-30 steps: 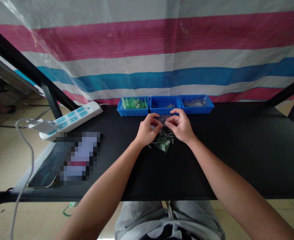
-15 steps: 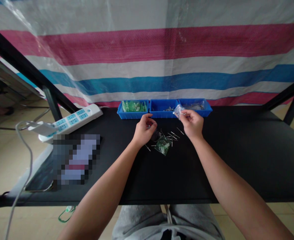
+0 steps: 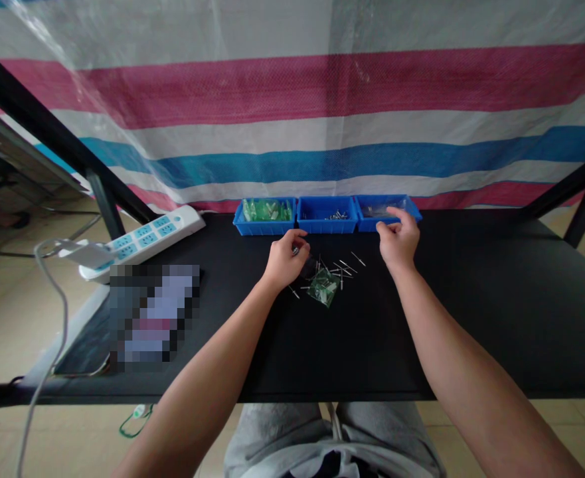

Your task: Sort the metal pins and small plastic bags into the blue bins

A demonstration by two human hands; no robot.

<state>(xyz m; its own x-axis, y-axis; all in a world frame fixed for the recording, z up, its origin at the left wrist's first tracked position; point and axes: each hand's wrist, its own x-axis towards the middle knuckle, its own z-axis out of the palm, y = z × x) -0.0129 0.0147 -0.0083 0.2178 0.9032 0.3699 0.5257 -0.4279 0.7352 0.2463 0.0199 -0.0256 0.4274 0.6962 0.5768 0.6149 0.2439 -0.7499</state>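
Note:
My left hand [image 3: 285, 259] rests on the black table [image 3: 471, 312], its fingers curled round something small that I cannot make out. Right beside it lie several loose metal screws [image 3: 342, 267] and a small bag with green pieces [image 3: 323, 289]. My right hand [image 3: 398, 238] hovers at the front edge of the right blue bin [image 3: 414, 214], fingers apart and holding nothing. Clear plastic bags [image 3: 379, 209] lie inside that bin.
Three blue bins stand in a row at the table's far edge: the left bin [image 3: 265, 228] holds green bags, the middle bin [image 3: 327, 226] holds screws. A white power strip [image 3: 137, 240] lies at the left, with a blurred flat object [image 3: 153, 315] in front of it. Behind hangs a striped tarpaulin [image 3: 322, 99].
My right hand carried a small clear bag from the middle of the table to the right bin and let it go there. My left hand stayed beside the screws.

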